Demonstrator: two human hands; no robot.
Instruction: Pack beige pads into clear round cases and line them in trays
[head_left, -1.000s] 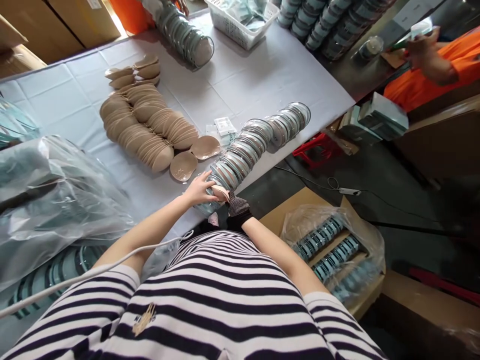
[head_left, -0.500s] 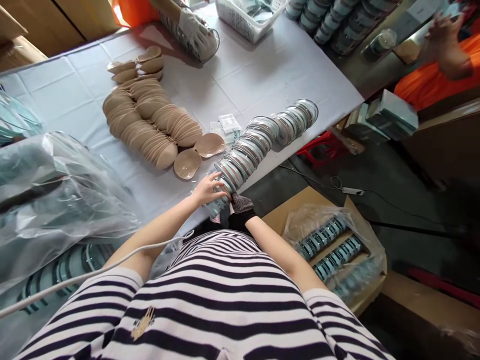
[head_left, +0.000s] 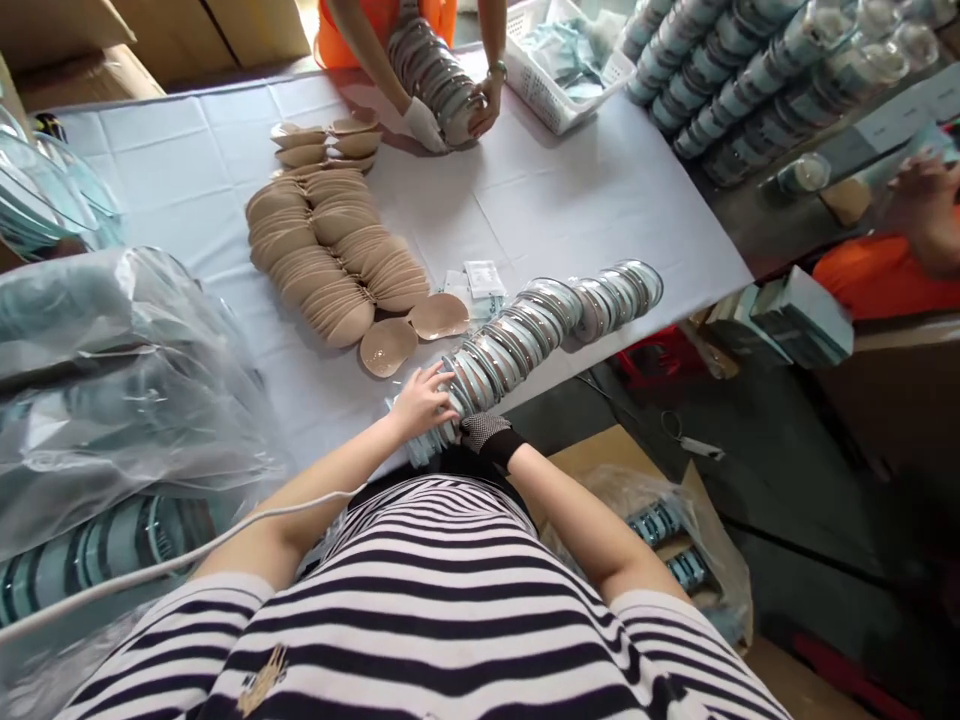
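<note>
Stacking step, by the look of it: left hand (head_left: 421, 402) fingers spread on near end of row of round cases (head_left: 525, 335) along desk (head_left: 525, 200) near edge; gloved right hand (head_left: 484, 432) beneath, grip hidden. Next likely: squaring the row, both hands pressing evenly.

Both forearms reach forward from the striped-shirted torso and converge just ahead of the body. The bare left hand (head_left: 424, 402) lies palm down, wrist straight, its fingers (head_left: 437, 378) spread and curled lightly forward. The right hand (head_left: 484, 432) wears a dark, dotted mesh glove and sits just beside the left, lower and closer to the body, knuckles up; its fingers are tucked out of sight. Both elbows are bent and held out from the sides.
</note>
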